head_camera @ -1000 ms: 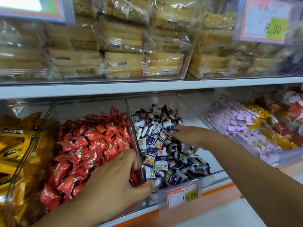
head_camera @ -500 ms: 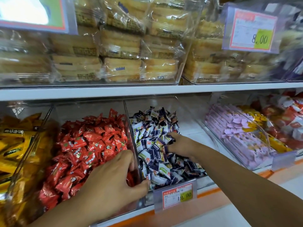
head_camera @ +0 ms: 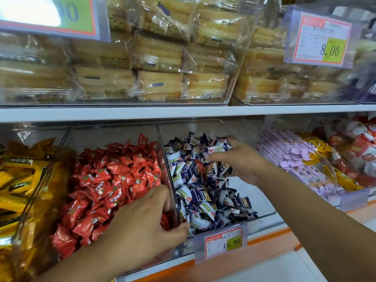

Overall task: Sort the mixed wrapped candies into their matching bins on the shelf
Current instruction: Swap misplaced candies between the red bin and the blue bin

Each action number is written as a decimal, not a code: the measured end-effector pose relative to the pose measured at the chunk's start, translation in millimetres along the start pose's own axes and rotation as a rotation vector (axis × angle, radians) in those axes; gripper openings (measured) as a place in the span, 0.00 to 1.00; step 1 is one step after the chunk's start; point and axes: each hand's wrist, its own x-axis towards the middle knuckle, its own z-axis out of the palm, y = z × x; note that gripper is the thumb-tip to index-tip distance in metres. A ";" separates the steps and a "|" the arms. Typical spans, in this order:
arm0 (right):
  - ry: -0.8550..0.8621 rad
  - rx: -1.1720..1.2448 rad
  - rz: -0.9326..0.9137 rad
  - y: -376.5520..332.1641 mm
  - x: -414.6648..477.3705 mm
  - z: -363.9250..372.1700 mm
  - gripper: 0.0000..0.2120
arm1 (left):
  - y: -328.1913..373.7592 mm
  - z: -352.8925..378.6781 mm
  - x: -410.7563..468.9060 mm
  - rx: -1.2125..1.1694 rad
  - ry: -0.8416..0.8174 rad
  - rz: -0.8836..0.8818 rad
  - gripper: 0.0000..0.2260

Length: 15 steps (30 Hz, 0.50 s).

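Two clear bins sit side by side on the lower shelf. The left one holds red wrapped candies [head_camera: 114,180]; the middle one holds navy-and-white wrapped candies [head_camera: 205,200]. My left hand [head_camera: 142,226] grips the clear divider wall [head_camera: 162,143] between these bins at its front corner, fingers inside the red bin. My right hand [head_camera: 242,161] hovers over the back of the navy-and-white pile, pinching a small bunch of those candies [head_camera: 218,146] in its fingertips.
A bin of yellow packets [head_camera: 18,180] is at far left. Bins of pink, yellow and red-white sweets [head_camera: 301,157] are at right. A 19.90 price tag [head_camera: 222,242] hangs below the middle bin. The white upper shelf [head_camera: 183,111] carries wrapped cakes.
My right hand has lifted off the navy-and-white pile and moved back and up, now holding a few of those candies. My left hand stays on the divider.
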 end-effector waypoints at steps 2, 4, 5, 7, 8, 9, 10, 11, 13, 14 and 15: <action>-0.067 0.026 -0.032 -10.2 -3.6 6.5 0.37 | 0.7 -0.5 0.0 -0.014 -0.005 -0.003 0.20; -0.142 0.031 -0.061 -15.7 -4.9 19.2 0.26 | 1.1 -0.8 -0.8 -0.030 -0.009 -0.007 0.20; -0.180 0.023 -0.071 -17.2 -5.8 25.9 0.22 | 1.1 -0.7 -1.2 -0.038 -0.008 -0.008 0.20; -0.246 0.017 -0.063 -14.0 -3.1 32.9 0.20 | 0.1 -0.7 -1.4 -0.040 -0.004 -0.002 0.20; -0.263 0.009 -0.051 -13.0 -3.8 32.0 0.20 | -0.3 -0.8 -1.3 -0.036 -0.003 0.002 0.20; -0.266 0.000 -0.039 -12.0 -5.2 27.5 0.21 | -0.5 -0.8 -1.0 -0.032 -0.003 0.005 0.20; -0.259 -0.013 -0.025 -10.2 -7.8 20.2 0.20 | -0.6 -0.8 -1.0 -0.029 -0.005 0.006 0.20; -0.242 -0.024 -0.009 -7.8 -11.0 11.1 0.18 | -0.6 -0.9 -0.8 -0.024 -0.006 0.009 0.20; -0.211 -0.036 0.011 -0.1 -18.3 -9.7 0.14 | 0.0 -1.7 -1.1 -0.011 -0.003 0.012 0.20; -0.199 -0.046 0.023 5.1 -21.7 -19.1 0.12 | 0.6 -2.1 -1.1 -0.009 -0.004 0.012 0.20; -0.184 -0.061 0.030 8.8 -26.5 -25.5 0.11 | 1.0 -2.3 -1.1 -0.009 -0.006 0.012 0.20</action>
